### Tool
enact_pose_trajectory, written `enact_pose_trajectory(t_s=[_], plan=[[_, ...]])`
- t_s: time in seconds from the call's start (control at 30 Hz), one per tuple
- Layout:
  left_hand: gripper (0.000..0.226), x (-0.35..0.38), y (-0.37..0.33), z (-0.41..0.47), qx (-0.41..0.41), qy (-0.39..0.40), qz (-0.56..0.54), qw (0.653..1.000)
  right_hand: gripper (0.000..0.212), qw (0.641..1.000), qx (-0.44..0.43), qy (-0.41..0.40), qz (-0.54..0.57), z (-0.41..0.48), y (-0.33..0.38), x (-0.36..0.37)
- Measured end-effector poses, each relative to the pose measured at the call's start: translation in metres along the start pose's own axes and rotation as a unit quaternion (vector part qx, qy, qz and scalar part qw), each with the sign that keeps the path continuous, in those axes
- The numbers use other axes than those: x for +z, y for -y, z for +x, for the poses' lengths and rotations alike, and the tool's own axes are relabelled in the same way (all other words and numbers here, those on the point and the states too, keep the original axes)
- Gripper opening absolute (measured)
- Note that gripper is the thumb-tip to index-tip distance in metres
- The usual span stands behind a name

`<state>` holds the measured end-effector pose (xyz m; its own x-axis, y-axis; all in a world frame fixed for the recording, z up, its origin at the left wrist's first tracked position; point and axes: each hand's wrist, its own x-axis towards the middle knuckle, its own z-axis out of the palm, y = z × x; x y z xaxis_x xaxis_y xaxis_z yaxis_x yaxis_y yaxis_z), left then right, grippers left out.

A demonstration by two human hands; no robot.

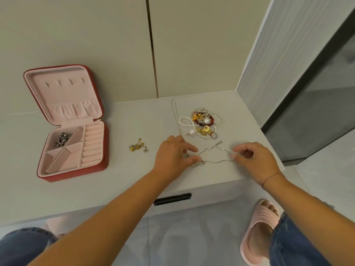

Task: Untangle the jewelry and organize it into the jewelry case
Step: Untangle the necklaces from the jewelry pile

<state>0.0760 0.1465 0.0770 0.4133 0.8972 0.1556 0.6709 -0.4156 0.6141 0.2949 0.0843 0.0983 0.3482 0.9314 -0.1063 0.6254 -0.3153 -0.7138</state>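
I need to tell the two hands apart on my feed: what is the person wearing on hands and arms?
Both forearms are bare, with no sleeves in view and no gloves. The left hand wears a thin gold ring on one finger. The right hand has no ring that shows, but a thin dark cord bracelet circles its wrist.

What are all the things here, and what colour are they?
jewelry case: one, red with pink lining, open, far left
dark silver piece: one, in the case's back-left compartment
gold-and-silver cluster: one, right of the case
tangled pile: one, pearls, red beads, gold, back right
thin chain: one, silver, left of the pile
silver chain: one, in front of the pile
cabinet top: one, white, under everything
pink slipper: one plainly seen, on the right foot
left hand: gold ring, pinches the silver chain
right hand: pinches the chain's other end
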Motion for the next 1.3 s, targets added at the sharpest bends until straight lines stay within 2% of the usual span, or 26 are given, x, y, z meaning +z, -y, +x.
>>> enact_pose_trajectory(t_s=[0.13,0.37,0.5,0.67,1.03,1.3], plan=[[0.027,0.010,-0.008,-0.002,0.020,-0.008,0.027,0.999,0.015,0.999,0.023,-0.025,-0.009,0.004,-0.005,0.006],[0.016,0.018,-0.010,-0.008,0.059,-0.043,0.085,0.994,0.017,0.999,0.001,-0.033,-0.037,0.005,-0.007,0.011],[0.014,0.015,-0.007,-0.026,0.076,-0.058,0.077,0.992,0.019,0.999,-0.006,-0.021,-0.050,0.000,-0.006,0.015],[0.014,-0.002,0.010,-0.050,0.054,-0.050,0.070,0.995,0.026,0.997,-0.032,0.004,-0.065,-0.015,0.003,0.026],[0.014,-0.041,0.051,-0.078,-0.024,-0.084,0.077,0.993,0.022,0.995,-0.078,0.026,-0.055,-0.039,0.023,0.065],[0.016,-0.059,0.071,-0.097,-0.063,-0.116,0.078,0.988,0.014,0.986,-0.141,0.009,-0.084,-0.044,0.045,0.097]])
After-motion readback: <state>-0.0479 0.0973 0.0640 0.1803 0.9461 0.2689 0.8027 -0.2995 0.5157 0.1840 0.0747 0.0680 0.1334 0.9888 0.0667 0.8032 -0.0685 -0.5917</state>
